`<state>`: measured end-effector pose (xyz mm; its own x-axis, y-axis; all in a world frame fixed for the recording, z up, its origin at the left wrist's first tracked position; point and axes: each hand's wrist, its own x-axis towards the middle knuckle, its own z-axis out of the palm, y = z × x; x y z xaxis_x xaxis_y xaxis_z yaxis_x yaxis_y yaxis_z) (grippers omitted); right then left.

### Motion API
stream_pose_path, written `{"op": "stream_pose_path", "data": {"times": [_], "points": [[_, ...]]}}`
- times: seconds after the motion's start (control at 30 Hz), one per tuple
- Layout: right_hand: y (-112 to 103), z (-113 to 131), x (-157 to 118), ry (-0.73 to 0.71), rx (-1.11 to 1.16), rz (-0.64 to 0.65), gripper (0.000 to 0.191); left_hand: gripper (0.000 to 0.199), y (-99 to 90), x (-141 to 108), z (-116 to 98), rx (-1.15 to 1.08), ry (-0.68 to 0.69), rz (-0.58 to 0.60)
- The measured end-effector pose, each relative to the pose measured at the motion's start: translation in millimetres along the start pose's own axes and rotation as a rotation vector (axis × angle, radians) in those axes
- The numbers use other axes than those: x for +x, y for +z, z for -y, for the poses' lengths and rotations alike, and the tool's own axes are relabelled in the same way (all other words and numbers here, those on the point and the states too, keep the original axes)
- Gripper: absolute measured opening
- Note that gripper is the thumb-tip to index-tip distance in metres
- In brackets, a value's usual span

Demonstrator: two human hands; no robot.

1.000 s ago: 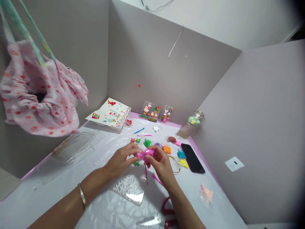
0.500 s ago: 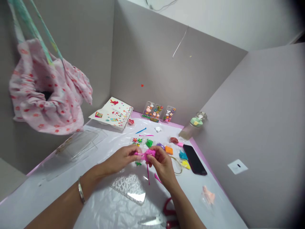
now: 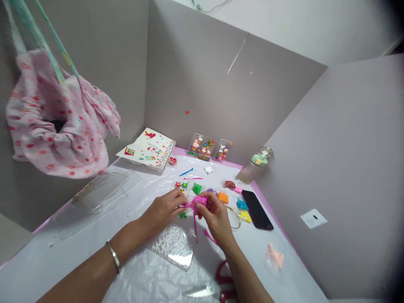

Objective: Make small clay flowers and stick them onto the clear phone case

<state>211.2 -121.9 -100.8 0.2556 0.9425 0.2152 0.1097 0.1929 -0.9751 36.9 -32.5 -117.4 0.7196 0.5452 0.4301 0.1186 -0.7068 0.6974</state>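
A lump of bright pink modelling clay (image 3: pixel 199 203) is pinched between both hands above the table. My right hand (image 3: pixel 216 216) grips its main mass, while my left hand (image 3: pixel 167 207) pinches a thin end pulled out to the left. Some clear wrapping seems to be around the clay, though I cannot tell how much. Below the hands lies a clear textured phone case (image 3: pixel 173 247). Beside it are a thin pink modelling tool (image 3: pixel 196 229) and another pink tool (image 3: pixel 210 236), partly behind my right hand. Small clay flowers (image 3: pixel 178 185) lie just beyond my left hand.
Red-handled scissors (image 3: pixel 224 280) lie near the front, by my right forearm. Wrapped clay packs, such as an orange one (image 3: pixel 223 198), sit beyond a black phone (image 3: pixel 257 210). A bottle (image 3: pixel 256 165), decorated cases (image 3: pixel 223 150) and a drawing pad (image 3: pixel 151 149) stand along the back.
The clay between my hands looks slightly more stretched, with my left fingers turned further down over its thin end. The camera view has shifted a little.
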Motion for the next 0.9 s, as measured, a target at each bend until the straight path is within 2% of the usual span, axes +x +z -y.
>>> {"op": "stream_pose_path", "data": {"times": [0.2,0.3,0.47,0.57,0.63,0.73,0.8,0.9], "points": [[0.2,0.7,0.9,0.011,0.039,0.007,0.022,0.013,-1.5,3.5,-6.5,-0.237,-0.154,0.019],[0.2,1.0,-0.3,-0.006,0.004,0.021,0.019,0.015,-2.5,5.3,-6.1,-0.274,-0.206,0.013],[1.6,0.9,-2.4,-0.008,-0.034,0.055,0.017,0.014,-0.4,5.4,-4.9,-0.233,-0.18,0.026],[2.6,-0.4,-1.6,-0.009,-0.044,0.053,0.017,0.022,-1.3,5.0,-8.3,-0.244,-0.146,0.05],[1.9,-1.2,0.0,-0.017,-0.037,0.011,0.017,0.024,-5.6,4.6,-12.4,-0.392,-0.173,0.086],[-2.4,-1.4,3.3,-0.02,-0.028,-0.123,0.02,0.024,-17.7,3.4,-18.0,-0.805,-0.257,0.107],[-6.2,-1.1,5.2,0.001,0.007,-0.198,0.023,0.026,-26.1,3.1,-19.1,-1.045,-0.294,0.045],[-8.9,-0.1,6.0,0.054,0.127,-0.197,0.029,0.021,-32.1,4.7,-16.4,-1.15,-0.353,-0.058]]}}
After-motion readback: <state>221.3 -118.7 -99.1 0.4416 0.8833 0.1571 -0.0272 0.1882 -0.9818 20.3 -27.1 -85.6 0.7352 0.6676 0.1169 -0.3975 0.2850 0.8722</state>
